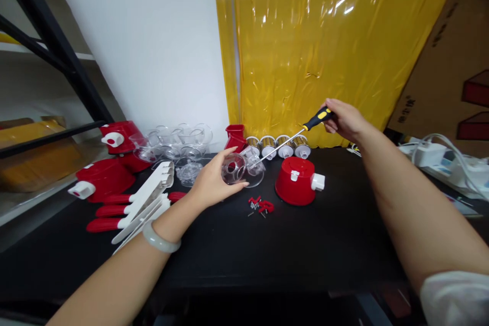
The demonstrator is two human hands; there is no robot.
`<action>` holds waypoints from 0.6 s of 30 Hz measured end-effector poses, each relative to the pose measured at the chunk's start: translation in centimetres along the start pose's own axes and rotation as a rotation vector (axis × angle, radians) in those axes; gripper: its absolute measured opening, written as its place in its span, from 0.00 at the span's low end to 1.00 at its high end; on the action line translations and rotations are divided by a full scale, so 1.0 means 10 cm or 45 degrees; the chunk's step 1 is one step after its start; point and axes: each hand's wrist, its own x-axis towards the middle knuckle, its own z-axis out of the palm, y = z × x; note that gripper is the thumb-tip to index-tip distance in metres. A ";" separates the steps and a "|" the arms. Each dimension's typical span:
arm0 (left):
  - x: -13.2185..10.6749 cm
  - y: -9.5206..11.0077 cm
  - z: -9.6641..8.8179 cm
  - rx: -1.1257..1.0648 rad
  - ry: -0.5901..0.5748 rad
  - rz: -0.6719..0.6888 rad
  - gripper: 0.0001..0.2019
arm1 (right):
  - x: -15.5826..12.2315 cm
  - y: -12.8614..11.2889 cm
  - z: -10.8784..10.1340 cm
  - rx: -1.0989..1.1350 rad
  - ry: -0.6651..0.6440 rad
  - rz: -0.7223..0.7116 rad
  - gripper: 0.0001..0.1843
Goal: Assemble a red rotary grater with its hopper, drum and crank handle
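Observation:
My left hand (214, 178) grips a clear plastic part (234, 167) with a round open cup, held on its side just above the table. In my right hand (342, 118) is a screwdriver (317, 118) with a black and yellow handle. Its long shaft slants down to the left, and the tip meets or overlaps the far side of the clear part; which of these I cannot tell. Close by on the right stands a red base (296, 181) with a white knob. Several screws and small red pieces (263, 206) lie in front of the clear part.
Several metal grater drums (284, 146) and a red chute (236, 137) line the back. More clear parts (187, 137), red bases (103, 178) and white, red-ended handles (147, 204) crowd the left. Power strips with cables (439, 155) lie at the right on the black table (305, 254).

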 end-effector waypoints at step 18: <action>0.02 -0.04 0.01 -0.039 -0.106 0.116 0.39 | -0.75 0.34 0.00 0.221 0.335 -0.119 0.23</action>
